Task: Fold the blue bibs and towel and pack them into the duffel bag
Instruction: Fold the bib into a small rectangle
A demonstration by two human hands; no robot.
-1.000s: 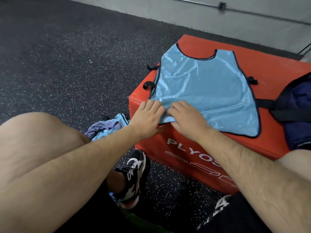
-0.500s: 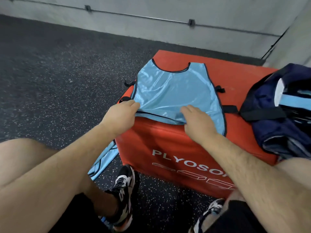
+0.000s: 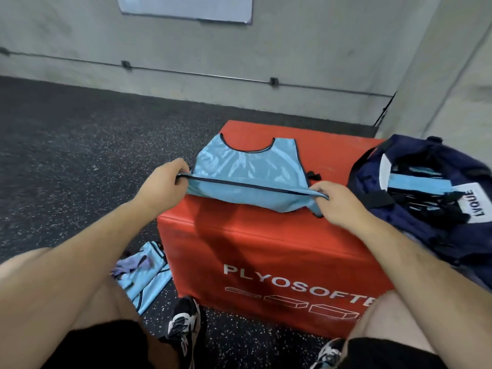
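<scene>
red box (image 3: 266,251): "PLYOSOFTE", cut off at right | duffel bag (image 3: 415,214): white label (image 3: 475,206) "LVQUE"

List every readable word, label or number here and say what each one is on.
"PLYOSOFTE": white letters on the front of the red box, cut off at the right by the right knee.
"LVQUE": white label on the navy duffel bag, turned sideways.
No other text can be read.
</scene>
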